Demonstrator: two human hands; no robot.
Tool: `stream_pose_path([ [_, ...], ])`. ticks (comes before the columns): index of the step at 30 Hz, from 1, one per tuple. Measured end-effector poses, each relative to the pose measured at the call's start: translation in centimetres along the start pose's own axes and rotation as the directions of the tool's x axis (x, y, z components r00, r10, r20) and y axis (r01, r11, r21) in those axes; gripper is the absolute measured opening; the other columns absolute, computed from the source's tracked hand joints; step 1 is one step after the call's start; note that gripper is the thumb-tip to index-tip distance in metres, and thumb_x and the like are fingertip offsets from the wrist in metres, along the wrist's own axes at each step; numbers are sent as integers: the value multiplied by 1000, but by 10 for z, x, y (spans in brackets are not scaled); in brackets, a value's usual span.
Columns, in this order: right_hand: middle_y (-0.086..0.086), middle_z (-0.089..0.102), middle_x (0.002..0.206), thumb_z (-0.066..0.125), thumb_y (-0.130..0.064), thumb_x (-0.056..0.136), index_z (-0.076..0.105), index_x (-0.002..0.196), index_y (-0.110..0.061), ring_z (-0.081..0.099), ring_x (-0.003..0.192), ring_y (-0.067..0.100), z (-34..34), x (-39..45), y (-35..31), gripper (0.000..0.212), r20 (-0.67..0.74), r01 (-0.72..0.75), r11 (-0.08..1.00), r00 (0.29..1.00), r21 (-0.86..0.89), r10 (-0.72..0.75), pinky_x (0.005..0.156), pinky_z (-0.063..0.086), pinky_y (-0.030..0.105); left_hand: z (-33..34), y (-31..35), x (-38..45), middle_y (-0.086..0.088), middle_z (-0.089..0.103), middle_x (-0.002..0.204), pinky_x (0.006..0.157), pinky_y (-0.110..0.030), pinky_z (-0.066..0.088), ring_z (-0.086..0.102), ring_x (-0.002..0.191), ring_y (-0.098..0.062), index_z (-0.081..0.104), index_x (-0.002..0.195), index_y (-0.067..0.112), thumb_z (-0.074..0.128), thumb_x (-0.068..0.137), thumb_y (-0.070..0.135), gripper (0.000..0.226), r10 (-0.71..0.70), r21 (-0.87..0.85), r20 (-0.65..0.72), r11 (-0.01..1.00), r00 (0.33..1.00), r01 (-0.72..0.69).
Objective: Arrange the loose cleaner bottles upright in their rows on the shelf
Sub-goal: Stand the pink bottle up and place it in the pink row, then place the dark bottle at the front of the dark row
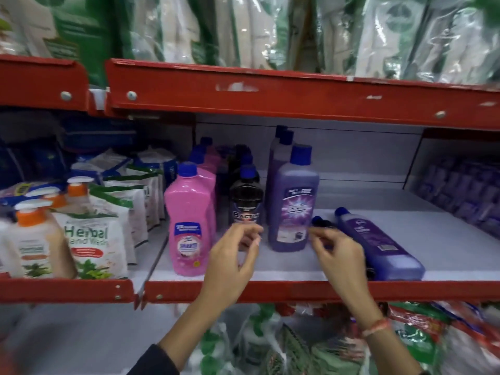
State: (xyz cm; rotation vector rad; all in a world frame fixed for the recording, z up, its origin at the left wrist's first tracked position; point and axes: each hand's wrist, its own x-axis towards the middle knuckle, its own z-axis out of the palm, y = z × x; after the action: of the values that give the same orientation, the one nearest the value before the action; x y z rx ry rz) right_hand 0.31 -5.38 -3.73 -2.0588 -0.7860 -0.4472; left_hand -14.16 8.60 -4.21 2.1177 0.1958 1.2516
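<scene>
On the white shelf (pixel 297 269) three rows stand upright: pink bottles (pixel 189 212), black bottles (pixel 245 197) and purple bottles (pixel 293 201), all with blue caps. A purple bottle (pixel 378 244) lies flat on the right, cap toward the back. Beside it a small black bottle (pixel 323 223) also lies down, mostly hidden by my right hand (pixel 338 253). That hand hovers over the lying bottles, fingers loosely curled and holding nothing. My left hand (pixel 232 255) is in front of the foremost black bottle, fingers apart, not gripping it.
Herbal hand wash pouches (pixel 92 239) and orange-capped pump bottles (pixel 32 239) fill the left bay. A red upper shelf beam (pixel 270 96) hangs low overhead. Purple packs (pixel 460 190) sit at the far right. Bare shelf lies behind the lying bottles.
</scene>
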Motion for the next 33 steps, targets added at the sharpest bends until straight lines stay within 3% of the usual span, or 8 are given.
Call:
stream_pose_path([
  [4, 26, 71, 105, 49, -11, 93, 68, 108, -2, 64, 99, 43, -44, 17, 45, 25, 51, -141, 896, 983, -421, 178, 79, 50, 44, 79, 2, 18, -4, 72, 100, 81, -32, 56, 67, 86, -13, 66, 103, 14, 61, 87, 17, 17, -344, 29, 224, 938, 912, 347],
  [8, 22, 71, 109, 45, -7, 91, 68, 109, -4, 64, 103, 39, -50, 38, 65, 29, 184, -55, 840, 966, -540, 182, 82, 49, 41, 141, 23, 38, -17, 66, 114, 77, -36, 58, 67, 93, -27, 58, 115, 1, 65, 86, 25, 38, -631, -41, 492, 671, 600, 740],
  [11, 20, 69, 114, 45, -8, 91, 66, 114, -6, 63, 107, 38, -49, 48, 67, 31, 283, 32, 817, 945, -576, 163, 85, 48, 40, 165, 26, 47, -19, 71, 95, 80, -47, 59, 69, 79, -31, 64, 87, 4, 78, 73, 27, 30, -673, -88, 483, 600, 561, 795],
  [14, 22, 67, 119, 45, -6, 91, 64, 119, -4, 61, 112, 39, -54, 54, 67, 34, 361, 52, 830, 914, -555, 184, 89, 48, 40, 175, 32, 52, -21, 73, 92, 82, -49, 58, 71, 89, -37, 65, 91, 1, 85, 64, 27, 43, -706, -82, 492, 544, 509, 835],
  [20, 18, 70, 116, 48, -8, 92, 68, 117, -13, 61, 109, 38, -71, 50, 76, 33, 428, 22, 928, 891, -371, 150, 85, 48, 39, 176, 38, 46, -2, 68, 76, 55, -13, 53, 64, 68, -11, 67, 94, 3, 76, 77, 13, 22, -653, -156, 452, 613, 608, 775],
  [25, 9, 66, 129, 58, -24, 94, 52, 139, -12, 59, 122, 27, -79, 44, 88, 46, 427, -234, 971, 884, 47, 192, 104, 46, 37, 169, 39, 39, -3, 71, 96, 76, -19, 55, 67, 86, -13, 65, 109, 7, 81, 70, 12, 42, -554, -246, 397, 703, 731, 667],
  [28, 6, 71, 111, 60, -14, 93, 35, 147, -26, 69, 102, 20, -77, 39, 88, 61, 536, -432, 814, 825, 389, 182, 91, 57, 39, 152, 37, 36, -8, 70, 110, 94, -45, 54, 68, 102, -25, 62, 115, 13, 85, 63, 17, 56, -490, -269, 370, 757, 789, 596],
  [33, 1, 75, 107, 70, -22, 86, 32, 141, -52, 72, 98, 13, -50, 20, 64, 73, 376, -228, 852, 926, 471, 40, 90, 58, 39, 108, 24, 24, -3, 65, 113, 86, -25, 56, 64, 101, -19, 58, 121, 11, 78, 67, -5, 60, -421, -293, 290, 816, 860, 498],
])
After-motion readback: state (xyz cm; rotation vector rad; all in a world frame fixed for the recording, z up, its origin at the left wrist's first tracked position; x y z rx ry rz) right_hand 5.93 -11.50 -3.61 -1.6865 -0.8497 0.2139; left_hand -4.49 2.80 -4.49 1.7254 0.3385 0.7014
